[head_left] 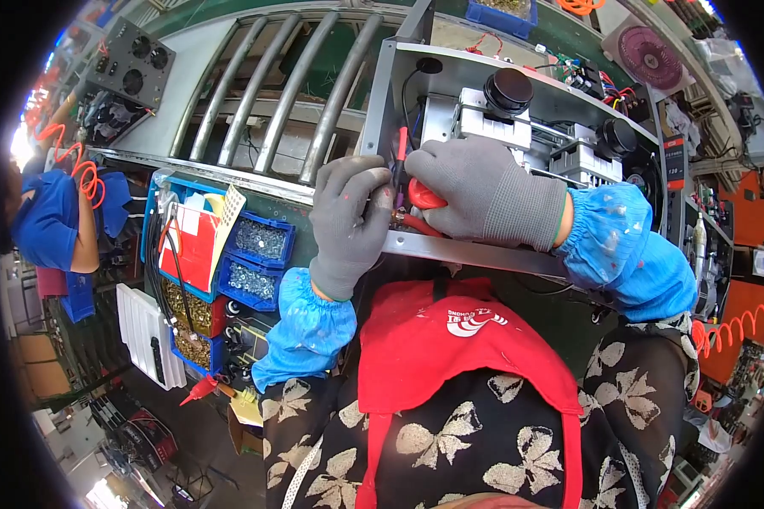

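Note:
Both my hands wear grey gloves and meet at the near left corner of an open metal housing (475, 253). My right hand (480, 191) is closed round a red-handled hand tool (424, 196); its working end is hidden. Beside it, a thin red tube-like piece (419, 225) runs toward a small brass-coloured part. At the housing's left wall, my left hand (348, 216) has its fingers curled and its thumb close to them. Whatever lies between those fingertips is hidden. Just beyond them a red-sleeved lead (402, 142) stands up. Inside the housing sit silver pump-like units with black round caps (508, 90).
Left of the housing lies a roller conveyor (276, 102). Blue bins of small hardware (253, 284) and a red card (191, 254) are by my left forearm. A co-worker in blue (55, 220) is at far left. A fan (649, 55) stands at far right.

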Demonstrator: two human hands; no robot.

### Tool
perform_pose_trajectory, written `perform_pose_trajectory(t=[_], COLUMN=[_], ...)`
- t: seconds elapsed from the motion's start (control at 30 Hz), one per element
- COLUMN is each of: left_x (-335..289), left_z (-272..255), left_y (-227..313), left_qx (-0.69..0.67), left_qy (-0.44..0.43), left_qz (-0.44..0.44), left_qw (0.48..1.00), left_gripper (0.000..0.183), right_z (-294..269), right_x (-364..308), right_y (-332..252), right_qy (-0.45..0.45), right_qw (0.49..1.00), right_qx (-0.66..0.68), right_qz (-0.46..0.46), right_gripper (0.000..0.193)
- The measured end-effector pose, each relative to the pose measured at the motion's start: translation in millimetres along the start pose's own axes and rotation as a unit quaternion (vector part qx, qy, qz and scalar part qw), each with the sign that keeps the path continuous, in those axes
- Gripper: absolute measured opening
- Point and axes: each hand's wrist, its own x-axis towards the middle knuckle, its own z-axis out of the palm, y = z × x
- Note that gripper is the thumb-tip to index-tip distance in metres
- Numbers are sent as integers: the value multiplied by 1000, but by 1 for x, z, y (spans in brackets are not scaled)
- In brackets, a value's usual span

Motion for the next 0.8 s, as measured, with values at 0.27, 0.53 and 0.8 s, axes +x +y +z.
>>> perform_pose_trajectory(t=[0.27,0.53,0.8], left_x=[0,0,0], left_z=[1,1,0], left_y=[0,2,3], left_qx=[-13,-8,-8], left_qy=[2,3,5], left_qz=[-2,-4,-4], left_qw=[1000,1000,1000], left_gripper=[20,20,19], right_z=[2,0,-1], right_x=[3,0,-3], right_y=[-4,-4,-1], right_qy=[-26,-29,-10], right_qw=[999,997,999], right_qx=[-20,-20,0], right_qz=[-36,-63,-51], right_gripper=[31,31,35])
